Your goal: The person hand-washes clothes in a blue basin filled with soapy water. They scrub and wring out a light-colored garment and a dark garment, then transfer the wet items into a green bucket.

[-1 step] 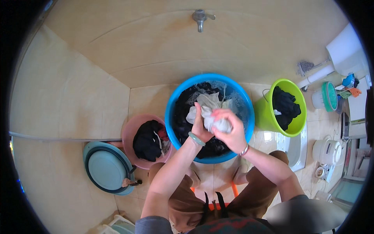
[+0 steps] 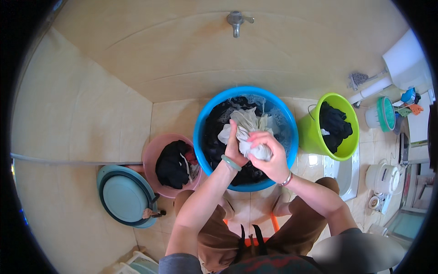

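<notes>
Over the big blue basin [image 2: 292, 157], both hands work on a bunched white cloth garment [image 2: 248, 121] that looks wet. My left hand [image 2: 234, 146], with a green bangle at its wrist, cups the cloth from the left, thumb side up. From the right, my right hand [image 2: 273, 160] closes its fingers round a wad of the same cloth. The garment's upper folds spread into the basin, above dark clothes [image 2: 212, 137] lying in soapy water. Part of the left palm and its fingers is hidden behind the cloth.
Left of the basin stands a pink tub [image 2: 153, 182] with dark and red clothes, beside a blue-grey folding basin [image 2: 123, 198]. On the right, a lime green bucket [image 2: 308, 134] holds dark clothes. A metal tap [image 2: 236, 20] juts from the wall ahead.
My right hand has shifted slightly downward on the bunched cloth, its fingers now less blurred. The left hand stays nearly in place.
</notes>
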A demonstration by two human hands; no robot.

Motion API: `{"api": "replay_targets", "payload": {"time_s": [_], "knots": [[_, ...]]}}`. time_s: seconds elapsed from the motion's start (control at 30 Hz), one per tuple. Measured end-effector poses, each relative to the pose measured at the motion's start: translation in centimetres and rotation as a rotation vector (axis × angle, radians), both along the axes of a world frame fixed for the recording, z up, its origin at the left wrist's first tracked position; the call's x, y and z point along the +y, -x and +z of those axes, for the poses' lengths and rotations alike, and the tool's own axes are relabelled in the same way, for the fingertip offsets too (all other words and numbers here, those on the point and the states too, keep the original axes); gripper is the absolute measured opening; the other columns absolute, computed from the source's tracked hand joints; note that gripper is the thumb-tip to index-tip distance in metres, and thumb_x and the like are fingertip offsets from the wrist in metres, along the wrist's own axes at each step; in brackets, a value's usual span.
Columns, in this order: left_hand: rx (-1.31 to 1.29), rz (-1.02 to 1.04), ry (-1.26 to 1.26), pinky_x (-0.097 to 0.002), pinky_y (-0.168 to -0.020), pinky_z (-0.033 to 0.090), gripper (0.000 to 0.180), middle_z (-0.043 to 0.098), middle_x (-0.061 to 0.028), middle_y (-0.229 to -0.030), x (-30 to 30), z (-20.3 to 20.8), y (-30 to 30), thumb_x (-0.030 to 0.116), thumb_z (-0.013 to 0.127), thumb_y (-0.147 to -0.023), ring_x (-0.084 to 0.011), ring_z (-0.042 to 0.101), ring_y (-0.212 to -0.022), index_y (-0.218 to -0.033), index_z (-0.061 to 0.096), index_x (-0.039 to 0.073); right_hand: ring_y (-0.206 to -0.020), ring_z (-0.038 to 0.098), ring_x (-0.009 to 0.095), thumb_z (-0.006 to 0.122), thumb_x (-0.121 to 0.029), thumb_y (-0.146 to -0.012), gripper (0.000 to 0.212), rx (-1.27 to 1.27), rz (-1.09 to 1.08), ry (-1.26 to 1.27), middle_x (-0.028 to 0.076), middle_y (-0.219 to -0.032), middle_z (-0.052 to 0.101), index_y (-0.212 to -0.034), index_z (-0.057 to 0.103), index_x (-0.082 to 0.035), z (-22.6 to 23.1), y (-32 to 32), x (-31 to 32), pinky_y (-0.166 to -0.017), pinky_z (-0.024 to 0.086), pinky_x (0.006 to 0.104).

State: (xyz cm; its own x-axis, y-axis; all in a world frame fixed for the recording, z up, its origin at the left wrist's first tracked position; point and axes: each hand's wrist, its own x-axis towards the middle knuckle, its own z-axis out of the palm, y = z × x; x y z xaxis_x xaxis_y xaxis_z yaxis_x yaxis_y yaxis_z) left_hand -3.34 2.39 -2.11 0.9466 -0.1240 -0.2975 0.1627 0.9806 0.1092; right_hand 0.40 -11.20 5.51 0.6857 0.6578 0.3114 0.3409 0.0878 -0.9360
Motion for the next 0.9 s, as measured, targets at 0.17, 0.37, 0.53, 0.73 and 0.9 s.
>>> {"api": "replay_targets", "payload": {"time_s": [0.17,0.37,0.53,0.73,0.9], "knots": [[0.119,-0.068,0.146,-0.0417,-0.085,0.053,0.041,0.067,-0.0124,-0.097,0.0,-0.1,1.2,0.042,0.061,-0.087,-0.0276,0.065,-0.089,-0.104,0.060,0.004,-0.115,0.054,0.028,0.070,-0.018,-0.080,0.022,0.154,0.218,-0.083,0.009,-0.110,0.061,-0.094,0.058,-0.005,0.7,0.0,-1.9,-0.100,0.039,0.0409],[0.185,-0.054,0.209,-0.0417,-0.089,0.051,0.041,0.068,-0.0152,-0.101,-0.9,4.4,0.8,0.034,0.061,-0.086,-0.0308,0.065,-0.092,-0.107,0.062,-0.001,-0.119,0.052,0.022,0.048,-0.057,-0.094,0.059,1.354,0.271,-0.284,0.011,-0.121,0.059,-0.116,0.059,-0.003,-7.8,-5.5,-6.1,-0.106,0.037,0.0407],[0.240,-0.114,0.349,-0.0435,-0.090,0.050,0.042,0.068,-0.0153,-0.101,-2.0,6.2,1.7,0.035,0.061,-0.086,-0.0314,0.064,-0.093,-0.106,0.063,-0.002,-0.123,0.051,0.021,0.042,-0.067,-0.091,0.076,1.512,0.164,-0.194,0.010,-0.137,0.051,-0.141,0.041,-0.010,-6.8,-2.9,-3.0,-0.106,0.040,0.0418],[0.137,-0.278,0.273,-0.0417,-0.087,0.052,0.039,0.068,-0.0143,-0.101,-4.6,3.1,2.7,0.032,0.057,-0.089,-0.0278,0.065,-0.091,-0.113,0.062,0.002,-0.098,0.066,0.025,0.043,-0.047,-0.097,0.052,1.524,0.264,-0.351,0.012,-0.115,0.066,-0.128,0.056,-0.006,-13.3,-6.6,-3.1,-0.089,0.053,0.0397],[0.254,-0.245,-0.347,-0.0379,-0.073,0.056,0.033,0.068,-0.0135,-0.092,-5.2,0.7,2.6,0.026,0.054,-0.089,-0.0240,0.067,-0.077,-0.107,0.062,0.000,-0.085,0.068,0.021,0.053,-0.033,-0.093,0.041,1.303,-0.018,-0.167,0.011,-0.106,0.068,-0.120,0.059,-0.002,-9.3,-5.4,0.1,-0.074,0.057,0.0341]]}}
